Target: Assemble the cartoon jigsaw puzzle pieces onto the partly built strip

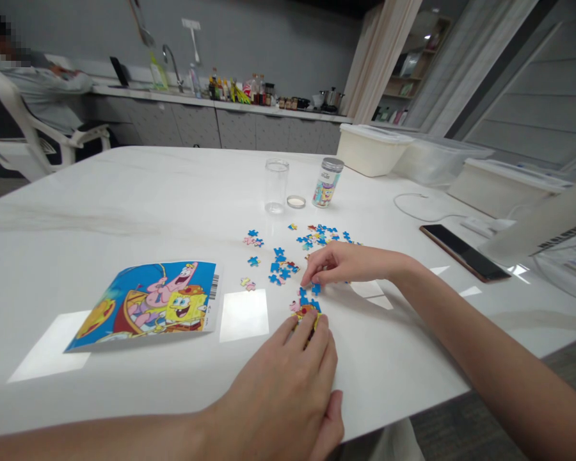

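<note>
My left hand (pixel 290 368) lies with its fingers stretched over a small joined patch of jigsaw puzzle (pixel 311 304), covering much of it. Just beyond, the fingers of my right hand (pixel 333 262) are pinched together at a blue puzzle piece (pixel 315 289) by the patch's upper edge; the fingertips partly hide it. Loose blue puzzle pieces (pixel 281 269) are scattered left of my right hand, with a larger cluster (pixel 321 235) behind it. To the left, a cartoon picture sheet (pixel 158 301) shows a yellow sponge and a pink starfish in a boat.
Behind the pieces stand a clear jar (pixel 276 186), its loose lid (pixel 296 202) and a capped printed jar (pixel 327 182). A phone (pixel 463 251), a white cable (pixel 413 197) and plastic bins (pixel 372 148) occupy the right side. A person (pixel 48 89) sits at the far left.
</note>
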Tool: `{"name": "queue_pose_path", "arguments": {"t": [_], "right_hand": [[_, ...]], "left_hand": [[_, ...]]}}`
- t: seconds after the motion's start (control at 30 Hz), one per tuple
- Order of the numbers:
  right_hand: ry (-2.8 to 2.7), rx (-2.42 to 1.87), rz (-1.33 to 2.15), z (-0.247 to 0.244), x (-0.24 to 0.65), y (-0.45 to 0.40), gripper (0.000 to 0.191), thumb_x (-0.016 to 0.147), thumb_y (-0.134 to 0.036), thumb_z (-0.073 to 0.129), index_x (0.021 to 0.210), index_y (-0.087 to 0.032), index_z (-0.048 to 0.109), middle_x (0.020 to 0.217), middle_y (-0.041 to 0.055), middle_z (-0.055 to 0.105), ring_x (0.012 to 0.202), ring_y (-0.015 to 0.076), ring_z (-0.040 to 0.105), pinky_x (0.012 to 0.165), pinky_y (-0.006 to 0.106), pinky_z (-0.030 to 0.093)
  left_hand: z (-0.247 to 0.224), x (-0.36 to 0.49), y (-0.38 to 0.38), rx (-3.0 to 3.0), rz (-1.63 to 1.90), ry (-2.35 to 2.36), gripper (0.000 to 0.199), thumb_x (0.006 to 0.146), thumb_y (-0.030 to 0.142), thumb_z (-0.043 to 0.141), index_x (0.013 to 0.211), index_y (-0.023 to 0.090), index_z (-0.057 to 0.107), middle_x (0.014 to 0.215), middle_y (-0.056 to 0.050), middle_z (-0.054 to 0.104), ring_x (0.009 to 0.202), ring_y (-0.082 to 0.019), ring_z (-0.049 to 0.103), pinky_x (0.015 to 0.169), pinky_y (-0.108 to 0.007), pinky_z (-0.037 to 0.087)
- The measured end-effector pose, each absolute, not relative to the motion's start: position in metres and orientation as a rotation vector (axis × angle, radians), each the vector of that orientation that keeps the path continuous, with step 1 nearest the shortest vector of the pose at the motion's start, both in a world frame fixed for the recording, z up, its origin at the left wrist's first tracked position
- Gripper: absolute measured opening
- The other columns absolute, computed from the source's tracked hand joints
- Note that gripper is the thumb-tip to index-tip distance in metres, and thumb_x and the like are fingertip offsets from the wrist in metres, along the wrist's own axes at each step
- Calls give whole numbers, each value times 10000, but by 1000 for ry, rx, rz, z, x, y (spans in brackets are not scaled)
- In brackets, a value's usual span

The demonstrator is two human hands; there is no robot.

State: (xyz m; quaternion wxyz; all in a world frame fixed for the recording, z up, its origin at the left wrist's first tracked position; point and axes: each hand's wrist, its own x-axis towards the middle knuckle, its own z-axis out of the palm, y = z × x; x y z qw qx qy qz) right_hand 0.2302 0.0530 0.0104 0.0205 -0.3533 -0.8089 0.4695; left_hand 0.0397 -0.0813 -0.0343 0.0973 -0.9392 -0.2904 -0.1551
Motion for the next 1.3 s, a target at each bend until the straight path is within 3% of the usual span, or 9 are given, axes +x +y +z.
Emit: {"name": "queue_pose_path", "arguments": {"t": [0.2,0.43,0.7,0.93,1.13,1.3], "right_hand": [[-2455,-1080,1505,5,232,54,233,848,-323,630,994,-163,716,895,47,707,765,137,634,700,260,477],[-2435,-1107,1535,11,230,51,164,830,-261,633,933,-167,719,892,46,705,743,135,636,717,272,494],[-2411,-1141,1533,9,233,54,177,785,-285,685,918,-168,699,808,31,707,703,132,622,606,236,466],[-2452,-1109,1461,11,231,53,190,793,-311,678,915,-192,762,886,43,727,728,136,603,589,228,434],[-2401,-1144,1490,10,232,53,217,796,-291,673,982,-206,745,826,30,716,692,132,605,573,228,424],[-2448,-1169,1419,8,233,54,152,787,-279,674,898,-189,726,795,24,708,684,128,596,568,226,431]], "left_hand": [[-30,40,-82,-2784,-470,-854,501,902,422,443,1189,59,636,1245,-165,646,1157,-297,573,1017,-377,392],[-30,39,-83,-2799,-446,-862,512,914,420,423,1206,50,622,1281,-179,621,1179,-297,560,1035,-384,382],[-31,39,-82,-2823,-445,-863,507,914,417,435,1210,50,622,1280,-176,622,1189,-298,555,1041,-380,379],[-29,39,-82,-2823,-457,-870,500,907,413,448,1205,54,627,1276,-174,626,1191,-295,555,1042,-379,385],[-29,38,-84,-2837,-422,-881,504,922,411,423,1212,47,615,1286,-180,617,1199,-304,548,1047,-395,377],[-29,39,-83,-2851,-424,-870,498,924,404,421,1217,49,611,1288,-179,615,1195,-297,549,1052,-395,370]]}}
